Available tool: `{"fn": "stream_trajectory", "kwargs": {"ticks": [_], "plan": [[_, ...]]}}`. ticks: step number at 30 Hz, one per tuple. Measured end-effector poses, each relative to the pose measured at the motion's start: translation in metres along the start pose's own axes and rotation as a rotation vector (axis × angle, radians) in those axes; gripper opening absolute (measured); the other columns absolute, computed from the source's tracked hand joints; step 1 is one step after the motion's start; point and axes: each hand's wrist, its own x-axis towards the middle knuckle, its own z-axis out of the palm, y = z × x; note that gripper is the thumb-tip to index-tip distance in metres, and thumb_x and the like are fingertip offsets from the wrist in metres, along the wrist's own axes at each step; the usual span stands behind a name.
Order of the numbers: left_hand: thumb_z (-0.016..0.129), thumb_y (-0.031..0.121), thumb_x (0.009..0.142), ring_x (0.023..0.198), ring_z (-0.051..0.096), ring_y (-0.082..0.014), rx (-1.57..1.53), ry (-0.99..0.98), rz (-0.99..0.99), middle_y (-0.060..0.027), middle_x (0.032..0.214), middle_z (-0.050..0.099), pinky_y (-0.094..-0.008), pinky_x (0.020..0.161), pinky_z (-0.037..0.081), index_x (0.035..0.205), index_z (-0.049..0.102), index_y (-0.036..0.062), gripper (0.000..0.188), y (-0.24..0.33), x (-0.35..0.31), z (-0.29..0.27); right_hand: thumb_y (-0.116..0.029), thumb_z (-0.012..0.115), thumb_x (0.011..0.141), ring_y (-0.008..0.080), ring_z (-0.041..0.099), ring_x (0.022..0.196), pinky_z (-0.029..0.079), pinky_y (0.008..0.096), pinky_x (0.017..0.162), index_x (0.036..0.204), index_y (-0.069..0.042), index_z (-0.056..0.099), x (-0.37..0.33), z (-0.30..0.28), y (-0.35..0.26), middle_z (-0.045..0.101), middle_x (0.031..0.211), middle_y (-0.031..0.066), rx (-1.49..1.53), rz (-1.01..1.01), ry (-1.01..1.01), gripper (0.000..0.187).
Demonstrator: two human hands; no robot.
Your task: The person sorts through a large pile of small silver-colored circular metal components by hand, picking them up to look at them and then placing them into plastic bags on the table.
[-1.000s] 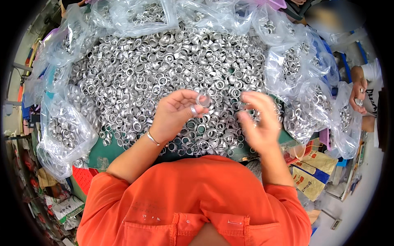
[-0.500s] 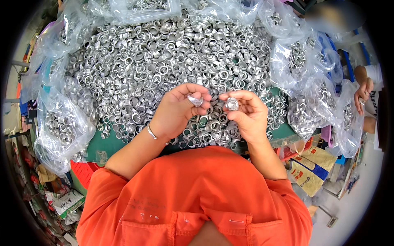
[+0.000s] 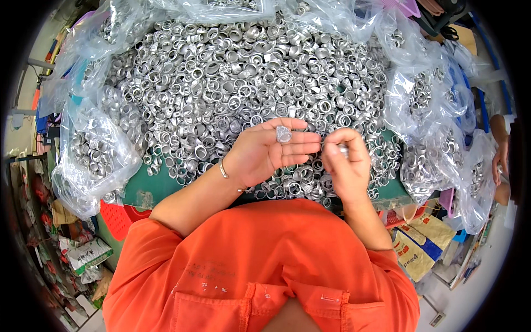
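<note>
My left hand (image 3: 266, 150) is turned palm up over the near part of a heap of silver-coloured metal rings (image 3: 221, 83). Its fingers are stretched out, and one ring with a wide patterned face (image 3: 283, 134) rests on them; whether a finger passes through it I cannot tell. Just right of those fingertips, my right hand (image 3: 349, 166) is closed with its fingers curled in. Between its thumb and fingers shows part of another silver ring (image 3: 343, 150), mostly hidden by the fingers.
The heap covers a green tabletop (image 3: 160, 185). Clear plastic bags of rings stand at the left (image 3: 94, 160) and right (image 3: 423, 160). A red basket (image 3: 119, 218) sits below the table's near left edge. At the far right, a person's hand (image 3: 500, 163) hangs by a bag.
My left hand has opened from a pinch to a flat palm with the ring on it. The right hand's fingers have curled in around its ring. The view has shifted slightly.
</note>
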Motion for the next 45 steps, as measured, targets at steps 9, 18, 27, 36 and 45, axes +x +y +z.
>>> {"fn": "stream_trajectory", "kwargs": {"ticks": [9,18,27,36,45], "plan": [[0.049,-0.007,0.078,0.088,0.06,-0.0168,0.491,0.167,0.263,-0.0107,0.099,0.061,-0.0247,0.07,0.051,0.099,0.057,0.001,0.024,0.01,-0.022,0.002,-0.002,0.061,0.081,0.0112,0.052,0.064,0.045,0.0237,0.063,0.103,0.0,0.062,-0.001,0.02,0.012,0.058,0.078,0.0053,-0.581,-0.088,-0.088,0.022],[0.052,0.008,0.08,0.095,0.054,-0.0287,2.116,1.937,1.263,-0.018,0.108,0.055,-0.0366,0.087,0.041,0.108,0.057,-0.0009,0.03,0.182,-0.224,-0.13,-0.003,0.059,0.084,0.0055,0.045,0.069,0.039,0.0187,0.065,0.094,0.001,0.062,0.006,-0.01,0.014,0.054,0.075,-0.002,-0.56,0.041,-0.11,0.012],[0.032,0.057,0.088,0.118,0.046,-0.0341,1.816,1.878,0.817,-0.0189,0.132,0.044,-0.0409,0.099,0.031,0.137,0.032,0.0063,0.07,0.245,-0.236,-0.166,-0.003,0.06,0.083,0.0051,0.044,0.067,0.038,0.0187,0.062,0.094,0.0,0.062,0.005,-0.005,0.015,0.052,0.072,-0.0024,-0.562,0.003,-0.153,0.012],[0.063,0.017,0.079,0.095,0.059,-0.0276,2.128,1.892,1.512,-0.0129,0.11,0.06,-0.0365,0.083,0.043,0.117,0.053,0.0057,0.041,0.209,-0.203,-0.112,0.001,0.056,0.083,0.0055,0.044,0.071,0.038,0.0185,0.061,0.107,0.0,0.055,-0.004,-0.016,0.014,0.047,0.075,-0.0022,-0.403,0.05,-0.046,0.024],[0.075,0.019,0.07,0.063,0.057,-0.0196,2.014,0.802,0.966,-0.0078,0.082,0.058,-0.0296,0.058,0.047,0.088,0.061,0.0045,0.027,0.091,-0.067,-0.093,-0.003,0.054,0.087,0.0058,0.053,0.063,0.044,0.0174,0.054,0.117,-0.001,0.045,0.004,-0.007,0.002,0.058,0.104,0.008,-0.218,0.165,-0.073,0.032]]}}
